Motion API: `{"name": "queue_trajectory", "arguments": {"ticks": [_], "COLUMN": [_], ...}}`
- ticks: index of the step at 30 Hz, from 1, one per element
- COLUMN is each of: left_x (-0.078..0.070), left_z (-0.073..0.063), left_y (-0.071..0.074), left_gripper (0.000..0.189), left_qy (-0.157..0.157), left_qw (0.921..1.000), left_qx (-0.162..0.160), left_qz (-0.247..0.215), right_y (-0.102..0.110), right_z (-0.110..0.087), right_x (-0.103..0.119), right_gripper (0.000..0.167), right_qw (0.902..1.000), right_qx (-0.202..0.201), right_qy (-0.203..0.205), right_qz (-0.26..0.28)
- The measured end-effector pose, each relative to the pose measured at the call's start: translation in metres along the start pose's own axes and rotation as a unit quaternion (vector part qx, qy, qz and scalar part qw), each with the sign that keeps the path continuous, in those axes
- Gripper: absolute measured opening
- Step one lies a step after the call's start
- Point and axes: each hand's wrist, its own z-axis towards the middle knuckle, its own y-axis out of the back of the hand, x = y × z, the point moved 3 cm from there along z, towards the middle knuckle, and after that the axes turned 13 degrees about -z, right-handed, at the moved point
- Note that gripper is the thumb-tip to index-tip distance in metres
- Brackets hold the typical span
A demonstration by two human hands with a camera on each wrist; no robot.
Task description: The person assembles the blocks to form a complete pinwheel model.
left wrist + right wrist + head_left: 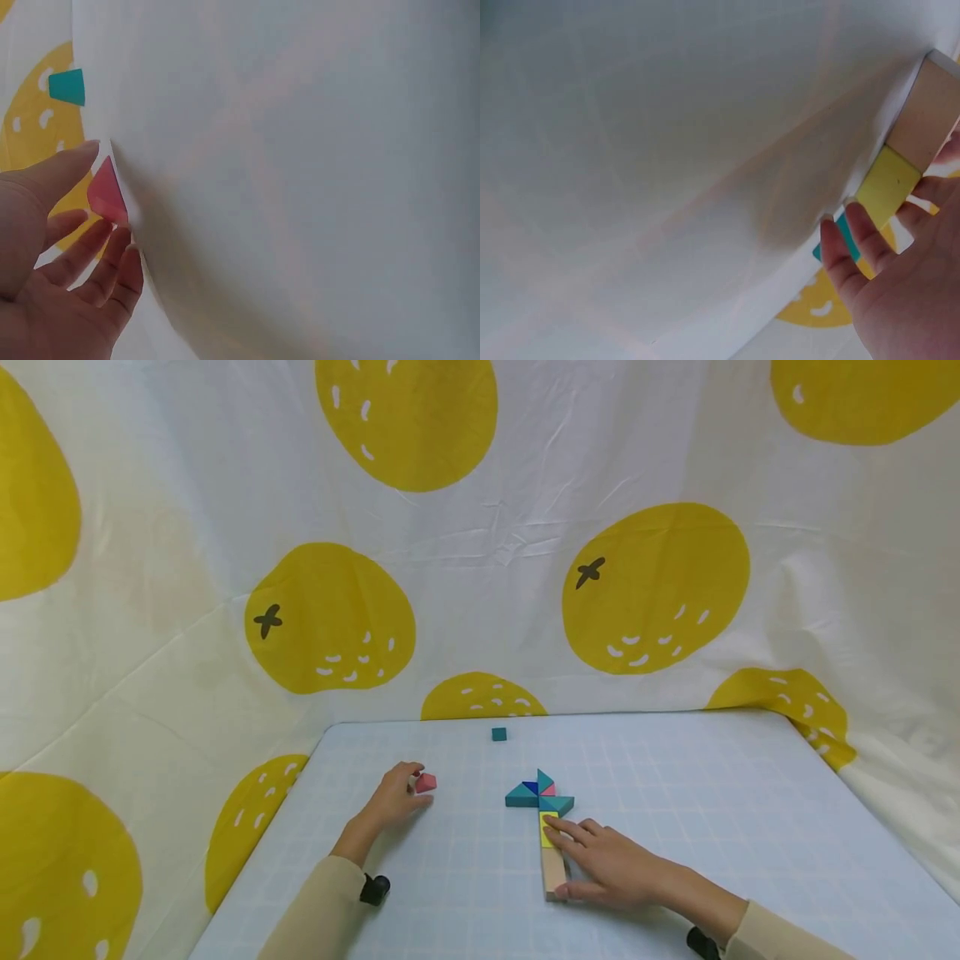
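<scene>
Thumb and fingers of my left hand are spread around a pink block, the thumb standing apart from it in the head view. The left wrist view has this pink block between thumb and fingertips. My right hand lies along the stem of a flat block pinwheel, fingertips on the yellow block, thumb at the near end of the plain wooden block. Above the stem, teal triangles fan out, with a dark blue piece and a pink piece between them.
A lone teal block sits near the table's back edge. The table wears a pale checked cover. Behind and beside it hangs a white cloth printed with yellow fruit.
</scene>
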Motion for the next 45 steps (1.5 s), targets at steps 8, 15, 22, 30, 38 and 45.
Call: {"name": "queue_trajectory", "arguments": {"ticks": [8,15,22,30,38,45], "left_x": [0.004,0.006,0.001,-0.010,-0.019,-0.028], "left_z": [0.006,0.006,0.000,-0.005,-0.006,-0.009], "left_y": [0.000,0.001,-0.001,-0.009,-0.018,-0.028], "left_gripper": [0.037,0.025,0.024,0.023,0.023,0.026], "left_qy": [0.025,0.017,0.019,0.013,-0.002,-0.003], "left_qw": [0.9997,0.9998,0.9996,0.9993,0.9984,0.9973], "left_qx": [0.001,-0.008,0.003,0.017,0.037,0.061], "left_qz": [0.004,-0.001,-0.018,-0.030,-0.043,-0.042], "right_y": [0.002,0.003,0.002,0.003,0.002,0.001], "right_z": [-0.001,-0.001,-0.001,-0.001,-0.001,0.000], "right_x": [0.002,0.002,0.001,0.001,0.001,0.000], "right_gripper": [0.089,0.089,0.089,0.089,0.089,0.090], "right_qw": [1.0000,1.0000,1.0000,1.0000,1.0000,1.0000], "right_qx": [0.000,-0.003,-0.004,0.002,0.003,0.004], "right_qy": [-0.001,0.000,-0.002,-0.007,-0.006,-0.008], "right_qz": [0.000,0.002,0.002,0.003,0.001,0.001]}}
